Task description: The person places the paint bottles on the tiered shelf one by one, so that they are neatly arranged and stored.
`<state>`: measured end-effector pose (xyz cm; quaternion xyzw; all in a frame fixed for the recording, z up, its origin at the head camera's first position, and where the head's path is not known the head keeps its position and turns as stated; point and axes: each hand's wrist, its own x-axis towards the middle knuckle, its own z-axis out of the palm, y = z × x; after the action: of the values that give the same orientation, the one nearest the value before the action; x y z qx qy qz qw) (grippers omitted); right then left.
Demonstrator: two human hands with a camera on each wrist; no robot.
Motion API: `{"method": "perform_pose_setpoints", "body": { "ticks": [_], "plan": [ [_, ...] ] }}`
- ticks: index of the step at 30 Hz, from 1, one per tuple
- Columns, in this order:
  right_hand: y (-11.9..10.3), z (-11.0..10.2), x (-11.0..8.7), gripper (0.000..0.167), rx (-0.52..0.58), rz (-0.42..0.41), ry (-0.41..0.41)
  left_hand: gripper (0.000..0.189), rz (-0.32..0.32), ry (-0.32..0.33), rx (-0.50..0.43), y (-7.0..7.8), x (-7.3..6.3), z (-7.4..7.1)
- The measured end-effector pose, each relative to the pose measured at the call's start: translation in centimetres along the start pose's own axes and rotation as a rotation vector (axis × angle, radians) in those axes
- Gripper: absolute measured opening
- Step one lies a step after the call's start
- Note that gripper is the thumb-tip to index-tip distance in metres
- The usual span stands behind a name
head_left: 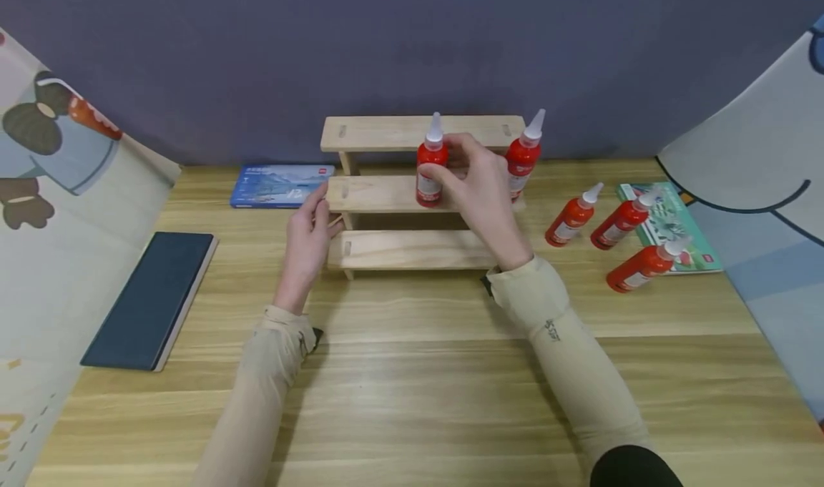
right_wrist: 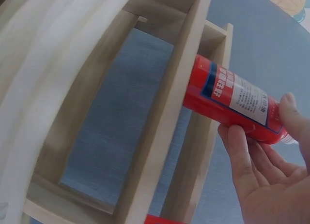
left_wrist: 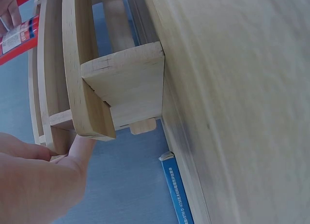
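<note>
A three-step wooden rack stands near the far wall. My left hand grips the left end of its middle step, with thumb and fingers around the edge. On that same step a red squeeze bottle with a white pointed nozzle stands upright, and my right hand pinches its upper body between thumb and fingers. The label of this bottle faces the right wrist camera. Just right of the hand, another red bottle stands at the step's right end, its base partly hidden.
Three more red bottles stand on the table right of the rack. Behind them lies a green box. A blue box lies left of the rack, and a dark notebook lies at the table's left.
</note>
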<state>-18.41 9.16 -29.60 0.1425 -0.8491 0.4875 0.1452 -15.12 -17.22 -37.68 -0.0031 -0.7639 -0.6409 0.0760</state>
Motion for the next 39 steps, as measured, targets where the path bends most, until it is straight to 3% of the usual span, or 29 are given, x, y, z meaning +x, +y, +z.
{"method": "perform_pose_setpoints", "body": {
  "ticks": [12, 22, 29, 39],
  "plan": [
    [0.4, 0.4, 0.1, 0.053, -0.026, 0.01, -0.006, 0.049, -0.005, 0.003, -0.017, 0.0, 0.0, 0.1],
    [0.5, -0.2, -0.6, 0.061, -0.041, -0.037, -0.014, 0.049, -0.022, 0.004, -0.023, 0.1, 0.0, 0.1],
    [0.5, -2.2, -2.2, 0.059, 0.04, -0.041, 0.034, 0.049, 0.003, 0.001, -0.022, 0.0, -0.1, 0.1],
    [0.8, -6.9, -6.3, 0.045, -0.001, -0.012, 0.112, 0.049, 0.006, -0.005, -0.02, -0.1, 0.0, 0.0]
  ]
}}
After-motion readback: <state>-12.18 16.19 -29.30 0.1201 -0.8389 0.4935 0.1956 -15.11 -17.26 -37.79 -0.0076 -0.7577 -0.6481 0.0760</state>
